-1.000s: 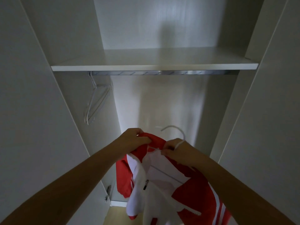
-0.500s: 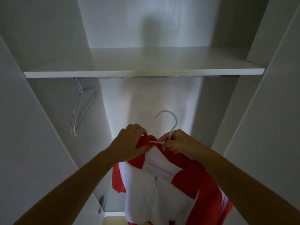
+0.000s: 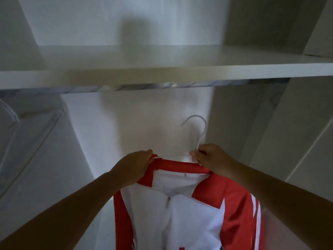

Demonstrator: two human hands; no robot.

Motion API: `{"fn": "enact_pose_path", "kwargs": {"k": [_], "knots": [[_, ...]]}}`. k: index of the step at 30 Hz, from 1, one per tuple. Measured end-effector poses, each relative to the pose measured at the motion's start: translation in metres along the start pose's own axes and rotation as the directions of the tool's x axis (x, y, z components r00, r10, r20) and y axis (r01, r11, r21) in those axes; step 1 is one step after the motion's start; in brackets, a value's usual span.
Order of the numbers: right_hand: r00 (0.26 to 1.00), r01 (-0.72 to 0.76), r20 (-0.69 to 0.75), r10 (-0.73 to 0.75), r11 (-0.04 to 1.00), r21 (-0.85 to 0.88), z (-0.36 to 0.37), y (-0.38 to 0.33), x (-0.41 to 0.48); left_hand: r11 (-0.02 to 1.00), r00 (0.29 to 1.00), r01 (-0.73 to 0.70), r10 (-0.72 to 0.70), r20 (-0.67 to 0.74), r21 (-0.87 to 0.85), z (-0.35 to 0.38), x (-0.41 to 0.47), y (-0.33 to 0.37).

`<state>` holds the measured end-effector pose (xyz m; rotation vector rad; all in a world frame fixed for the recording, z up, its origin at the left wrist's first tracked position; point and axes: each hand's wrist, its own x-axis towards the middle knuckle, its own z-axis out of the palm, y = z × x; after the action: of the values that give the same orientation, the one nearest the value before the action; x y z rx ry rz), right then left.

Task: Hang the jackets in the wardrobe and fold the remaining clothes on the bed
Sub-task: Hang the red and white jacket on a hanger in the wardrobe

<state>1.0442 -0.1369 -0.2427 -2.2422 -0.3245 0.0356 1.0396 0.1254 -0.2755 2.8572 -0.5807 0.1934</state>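
Note:
A red and white zip jacket (image 3: pixel 185 210) hangs on a white hanger (image 3: pixel 201 130) inside the open wardrobe. My left hand (image 3: pixel 135 166) grips the jacket's red collar at its left end. My right hand (image 3: pixel 210 157) pinches the hanger's neck just below the hook, above the collar's right end. The hook points left and stands free in the air, well below the metal rail (image 3: pixel 162 86) that runs under the shelf (image 3: pixel 180 73). The jacket's lower part runs out of the frame.
Blurred empty white hangers (image 3: pixel 27 134) hang from the rail at the far left. The wardrobe's white side walls close in on both sides, and the right door panel (image 3: pixel 306 141) stands near my right arm.
Both hands have lifted the jacket and spread its collar wider along the hanger. The view has moved closer to the wardrobe, and the rail shows under the shelf again.

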Motion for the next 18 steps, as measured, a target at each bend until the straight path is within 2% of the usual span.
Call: {"fn": "enact_pose_path", "kwargs": {"k": [5, 9, 14, 18], "knots": [[0.992, 0.114, -0.06, -0.111, 0.992, 0.057, -0.015, -0.003, 0.044, 0.998, 0.995, -0.048, 0.052, -0.09, 0.047, -0.014, 0.048, -0.022], [0.967, 0.191, -0.179, -0.181, 0.981, 0.041, -0.032, -0.02, 0.084, 0.996, 0.982, -0.038, 0.051, -0.182, 0.078, -0.037, 0.087, -0.037], [0.949, 0.121, -0.285, -0.138, 0.99, -0.075, -0.05, -0.034, 0.131, 0.988, 0.94, 0.046, 0.007, -0.34, 0.148, -0.041, 0.132, -0.036], [0.933, 0.052, -0.346, -0.102, 0.987, -0.152, -0.056, -0.033, 0.155, 0.965, 0.924, 0.13, -0.034, -0.38, 0.229, -0.031, 0.155, -0.03]]}}
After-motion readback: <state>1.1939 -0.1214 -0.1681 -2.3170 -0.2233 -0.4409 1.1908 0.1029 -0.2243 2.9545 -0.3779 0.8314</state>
